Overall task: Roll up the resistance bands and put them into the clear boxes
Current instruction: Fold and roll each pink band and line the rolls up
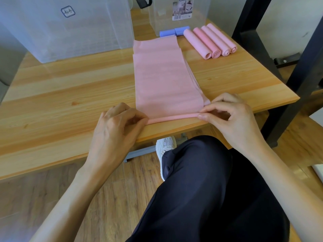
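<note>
Head view: both hands pinching the rolled near edge of the pink resistance band at the table's front edge.
Left hand on the roll's left end, right hand on its right; four rolled pink bands beside the small clear box.

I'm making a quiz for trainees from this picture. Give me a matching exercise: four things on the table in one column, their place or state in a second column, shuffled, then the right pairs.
Things:
1. flat pink band
2. four pink rolls
3. blue rolls
4. large clear box

Place or state:
A. far left of the table
B. side by side at the far right
C. near edge just rolled, pinched by the left hand and right hand
D. at the foot of the smaller clear box

Pairs: 1-C, 2-B, 3-D, 4-A
</note>
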Demonstrator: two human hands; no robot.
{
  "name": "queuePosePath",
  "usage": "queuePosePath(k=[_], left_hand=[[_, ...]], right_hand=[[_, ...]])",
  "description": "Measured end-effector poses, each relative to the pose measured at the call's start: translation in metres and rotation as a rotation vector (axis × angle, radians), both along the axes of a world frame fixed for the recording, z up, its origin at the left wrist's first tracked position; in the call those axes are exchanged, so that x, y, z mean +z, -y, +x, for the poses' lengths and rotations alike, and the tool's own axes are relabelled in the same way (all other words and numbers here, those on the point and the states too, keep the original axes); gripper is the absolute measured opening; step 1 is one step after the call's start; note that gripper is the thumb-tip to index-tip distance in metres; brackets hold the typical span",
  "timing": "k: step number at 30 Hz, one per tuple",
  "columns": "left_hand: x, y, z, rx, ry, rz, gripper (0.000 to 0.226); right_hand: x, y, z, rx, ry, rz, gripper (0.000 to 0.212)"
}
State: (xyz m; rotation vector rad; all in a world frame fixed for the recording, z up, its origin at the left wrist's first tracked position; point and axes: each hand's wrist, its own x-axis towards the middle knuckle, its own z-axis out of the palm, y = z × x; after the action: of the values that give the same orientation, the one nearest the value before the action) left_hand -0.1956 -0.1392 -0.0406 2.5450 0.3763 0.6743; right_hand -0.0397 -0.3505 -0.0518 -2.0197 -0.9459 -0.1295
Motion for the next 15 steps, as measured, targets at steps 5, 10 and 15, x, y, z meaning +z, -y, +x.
queuePosePath(k=[5, 10, 15], left_hand=[[0.0005, -0.0022, -0.0036, -0.050, -0.004, 0.043, 0.007], [-0.0003, -0.0050, -0.0056, -0.064, -0.045, 0.052, 0.018], [-0.0002, -0.0066, -0.0019, -0.047, -0.008, 0.022, 0.020]], right_hand=[[0.0012, 0.0022, 0.0024, 0.028, 0.031, -0.049, 0.015], [0.0029, 0.0052, 0.0015, 0.027, -0.006, -0.066, 0.018], [-0.0012, 0.0031, -0.0004, -0.007, -0.007, -0.006, 0.014]])
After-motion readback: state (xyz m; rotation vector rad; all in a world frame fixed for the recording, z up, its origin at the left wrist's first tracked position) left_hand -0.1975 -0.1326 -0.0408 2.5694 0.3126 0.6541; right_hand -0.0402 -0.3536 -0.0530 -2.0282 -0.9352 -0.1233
